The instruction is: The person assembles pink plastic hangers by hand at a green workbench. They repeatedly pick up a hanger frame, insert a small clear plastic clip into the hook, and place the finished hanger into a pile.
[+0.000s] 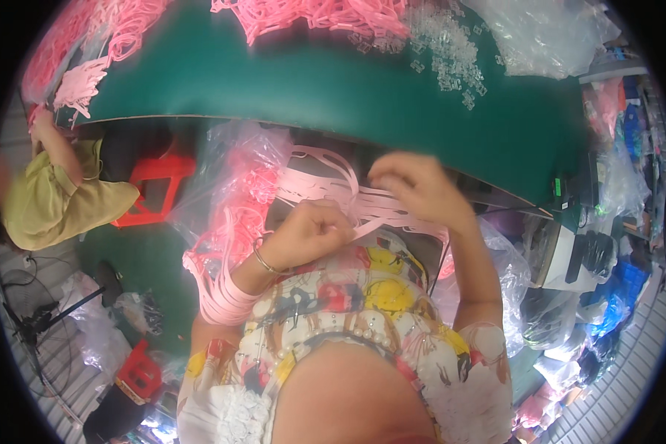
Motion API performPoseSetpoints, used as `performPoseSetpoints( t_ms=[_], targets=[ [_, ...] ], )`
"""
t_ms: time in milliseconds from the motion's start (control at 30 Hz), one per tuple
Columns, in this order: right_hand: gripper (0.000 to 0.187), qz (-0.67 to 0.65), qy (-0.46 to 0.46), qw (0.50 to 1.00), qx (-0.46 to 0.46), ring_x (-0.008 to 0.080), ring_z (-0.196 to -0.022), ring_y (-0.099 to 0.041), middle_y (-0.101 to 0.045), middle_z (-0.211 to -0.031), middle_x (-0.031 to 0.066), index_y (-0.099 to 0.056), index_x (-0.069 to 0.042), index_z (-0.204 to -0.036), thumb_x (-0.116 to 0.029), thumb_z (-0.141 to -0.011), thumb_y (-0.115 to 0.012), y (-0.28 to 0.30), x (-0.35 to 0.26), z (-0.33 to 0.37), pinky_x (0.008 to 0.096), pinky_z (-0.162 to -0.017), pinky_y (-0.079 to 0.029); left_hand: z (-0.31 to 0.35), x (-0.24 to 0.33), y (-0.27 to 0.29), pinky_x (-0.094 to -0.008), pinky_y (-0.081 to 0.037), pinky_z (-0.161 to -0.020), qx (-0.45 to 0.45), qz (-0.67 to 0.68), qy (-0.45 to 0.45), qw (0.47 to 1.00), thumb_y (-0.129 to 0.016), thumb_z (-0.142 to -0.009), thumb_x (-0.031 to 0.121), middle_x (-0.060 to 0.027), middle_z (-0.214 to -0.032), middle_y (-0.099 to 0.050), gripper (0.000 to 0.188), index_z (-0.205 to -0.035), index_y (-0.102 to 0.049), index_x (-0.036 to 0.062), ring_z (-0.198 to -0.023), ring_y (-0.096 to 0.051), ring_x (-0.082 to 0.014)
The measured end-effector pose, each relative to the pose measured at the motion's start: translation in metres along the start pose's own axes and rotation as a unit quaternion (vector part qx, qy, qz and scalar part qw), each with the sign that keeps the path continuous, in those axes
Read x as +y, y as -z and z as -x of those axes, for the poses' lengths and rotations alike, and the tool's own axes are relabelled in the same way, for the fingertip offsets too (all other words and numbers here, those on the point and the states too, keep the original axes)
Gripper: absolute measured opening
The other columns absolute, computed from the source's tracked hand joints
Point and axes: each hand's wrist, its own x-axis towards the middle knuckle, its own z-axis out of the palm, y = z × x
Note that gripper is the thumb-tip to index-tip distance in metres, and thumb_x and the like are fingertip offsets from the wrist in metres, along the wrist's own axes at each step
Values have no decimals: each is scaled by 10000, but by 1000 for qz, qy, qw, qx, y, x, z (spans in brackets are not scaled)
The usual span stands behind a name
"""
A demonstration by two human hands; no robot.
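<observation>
And here we are, right at the table's near edge, with the pink straps [300, 185] stretched between the person's body and the green table [311, 89]. We see the left hand [318, 233] low over them, fingers curled in tight and clenched on the straps, one pale strip coming out beside the knuckles. A bracelet [263, 255] circles that wrist, and just below it, pale loops [226, 296] hang beside the forearm.

Across to the right hand [411, 183]: it's up over the far side of the straps, fingers bent and pointing left, near the table's rim. It's a little blurred, so we cannot tell whether it grips a strap or only hovers.

To the left we have a clear bag [218, 152] with brighter pink bands [237, 222] bunched at it. Up on the tabletop we spot a big pink pile [311, 18], a scatter of clear clips [448, 55] just to its right, and plastic wrap [547, 33] beyond those. Over on the far left we find a co-worker [63, 192] in a yellow-green top, near a red stool [159, 181], with a fan [41, 333] lower down.
</observation>
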Motion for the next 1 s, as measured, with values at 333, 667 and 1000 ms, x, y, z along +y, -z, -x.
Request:
performPoseSetpoints(
  t_ms=[333, 667, 1000],
  targets=[
    [155, 476, -26, 843, 248, 322, -867, -608, -649, -906, 115, -667, -69, -937, -176, -838, -614, 61, 50, -97, 424, -735, -471, -1, 2, -3, -250, -427, -541, -7, -12, -49, 999, -636, -814, 100, -42, -722, -536, 130, -794, -674, -23, -614, -544, -109],
    [104, -145, -115, 978, 101, 72, -789, -566, -625, -796, 11, -628, -20, -903, -102, -841, -648, 20, 4, -52, 223, -696, -453, 1, -2, 5, -232, -417, -529, 33, 72, -29, 996, -621, -815, 64, -22, -740, -518, 111, -765, -653, -30, -605, -531, -85],
    [101, -259, -108, 960, -26, 113, -864, -568, -606, -877, 59, -572, 24, -948, -53, -883, -577, -54, -28, 6, 277, -795, -461, 7, 10, 8, -233, -417, -570, 76, 146, 27, 986, -590, -806, 30, -22, -743, -523, 88, -764, -644, -25, -635, -529, -81]
  ],
)
